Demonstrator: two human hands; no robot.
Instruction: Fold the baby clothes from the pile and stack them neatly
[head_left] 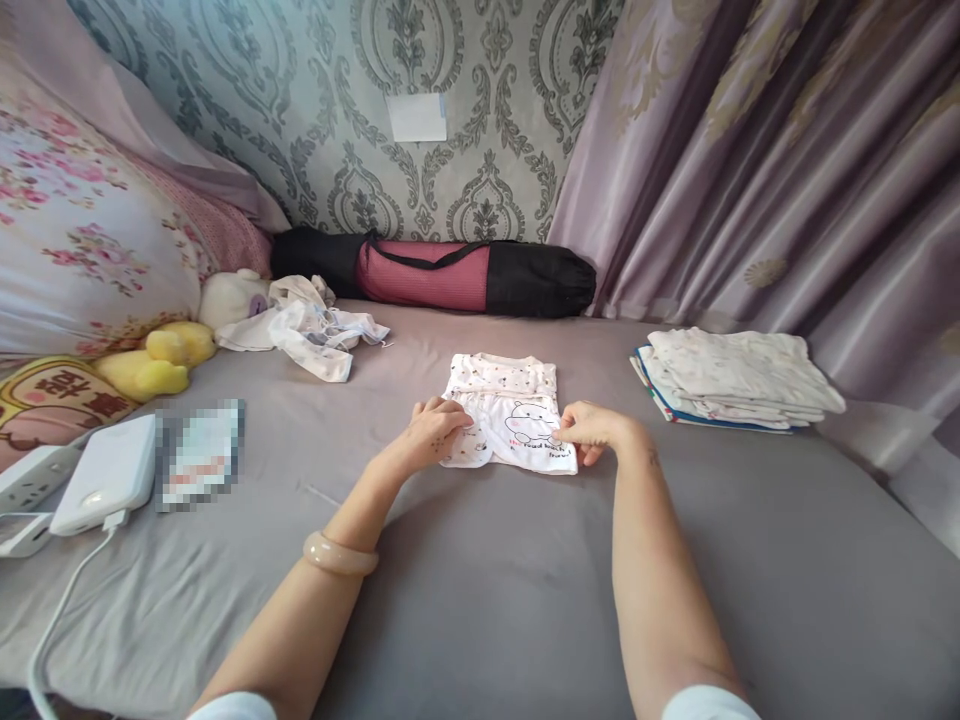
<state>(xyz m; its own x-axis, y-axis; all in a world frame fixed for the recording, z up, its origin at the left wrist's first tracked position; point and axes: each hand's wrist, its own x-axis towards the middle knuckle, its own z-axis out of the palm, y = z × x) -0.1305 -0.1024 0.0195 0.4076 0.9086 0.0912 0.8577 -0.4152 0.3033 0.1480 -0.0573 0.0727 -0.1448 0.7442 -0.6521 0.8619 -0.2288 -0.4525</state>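
Observation:
White baby shorts (506, 440) with a bear outline and lettering lie in front of me, legs toward me. Above their gathered waist shows a folded white baby top with small dots (504, 374); how far it runs beneath the shorts is hidden. My left hand (435, 435) is closed at the left leg of the shorts, fingers bent over its edge. At the right edge, my right hand (594, 430) pinches the cloth between thumb and fingers. Both garments look flat on the grey bedsheet (480, 580).
A stack of folded clothes (739, 375) sits at the right by the curtain. Crumpled clothes (311, 325) lie back left near plush toys (169, 355). A rolled bag (427, 275) lines the wall. At left are a white power bank (109, 470), its cable, a power strip (34, 480) and a blurred packet (201, 455).

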